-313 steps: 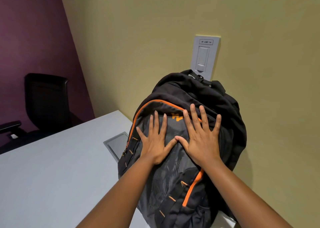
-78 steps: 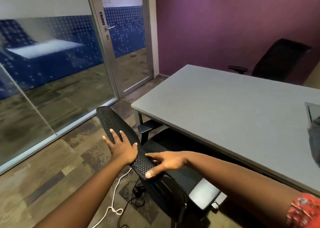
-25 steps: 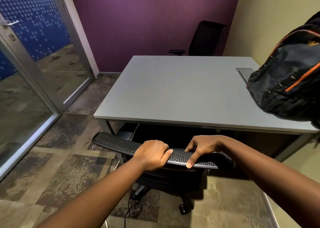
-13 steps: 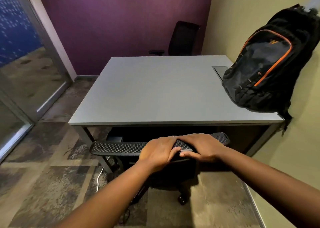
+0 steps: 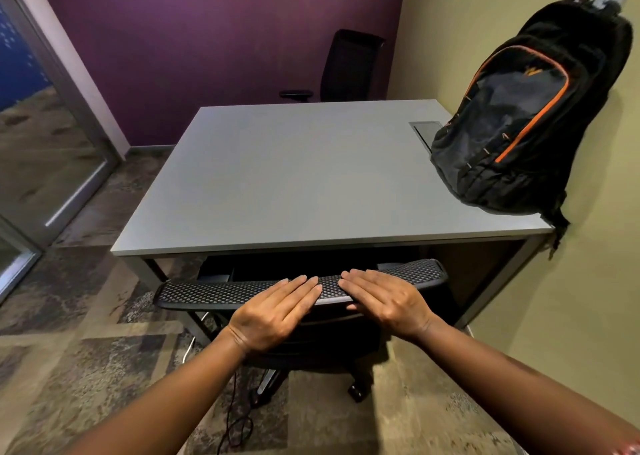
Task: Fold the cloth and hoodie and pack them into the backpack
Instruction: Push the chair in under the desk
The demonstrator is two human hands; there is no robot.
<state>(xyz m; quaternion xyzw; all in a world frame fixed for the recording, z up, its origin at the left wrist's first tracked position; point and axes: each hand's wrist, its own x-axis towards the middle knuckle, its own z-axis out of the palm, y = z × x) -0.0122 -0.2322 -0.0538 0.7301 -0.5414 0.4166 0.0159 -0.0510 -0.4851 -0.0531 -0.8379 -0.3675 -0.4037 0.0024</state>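
- ok so from my feed, the left hand (image 5: pixel 275 311) is lying flat on the top edge of the mesh chair back (image 5: pixel 298 286), fingers straight and together, not gripping anything
- right hand (image 5: pixel 384 302) is doing pretty much the same just beside it: palm down on the same edge, fingers stretched out. I can't quite see the thumb on that side, it's tucked under the rim
- the two sets of fingertips point toward each other and sit close, but there's a small gap between them
- that chair is pushed in under the near edge of the grey desk (image 5: pixel 294 177)
- the backpack (image 5: pixel 519 115), black with orange trim, stands upright on the far right corner of the desk, leaning on the yellowish wall (image 5: pixel 588 281), zips look closed from here
- its bottom corner partly covers a small cable hatch (image 5: pixel 424 131) set into the desktop
- a strap (image 5: pixel 557 228) dangles off the desk's right edge
- second black chair (image 5: pixel 349 67) on the far side by the purple wall (image 5: pixel 207 39)
- a cord (image 5: pixel 235 416) trails on the carpet under the near chair, glass door (image 5: pixel 45 143) on the left
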